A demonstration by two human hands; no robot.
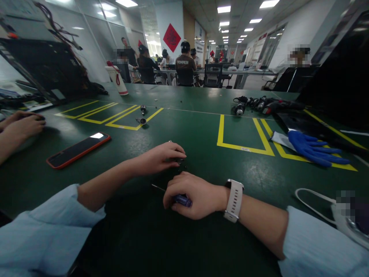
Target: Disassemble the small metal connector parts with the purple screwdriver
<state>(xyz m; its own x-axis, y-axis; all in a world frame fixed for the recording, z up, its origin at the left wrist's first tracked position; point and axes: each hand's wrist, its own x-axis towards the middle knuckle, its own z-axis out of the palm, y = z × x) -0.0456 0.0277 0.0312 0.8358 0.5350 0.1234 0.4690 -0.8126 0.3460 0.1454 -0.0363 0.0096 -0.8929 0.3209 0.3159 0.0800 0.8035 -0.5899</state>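
My right hand (pixel 194 196) is closed around the dark purple handle of a screwdriver (pixel 182 200). Its thin metal shaft sticks out to the left, low over the green table. Just beyond it, my left hand (pixel 161 157) has its fingers bent and drawn together near the tabletop. A bit of shiny metal shows at its fingertips, but the fingers cover most of it and I cannot make out what it is. Between the two hands lie a few tiny dark pieces (pixel 186 167), too small to name surely.
A phone in an orange case (pixel 79 151) lies left. Two small metal parts (pixel 141 121) stand near yellow tape. At right are a blue glove (pixel 314 148), a black power tool with cable (pixel 268 104) and a white strap (pixel 314 192). Another person's hands (pixel 21 129) rest at far left.
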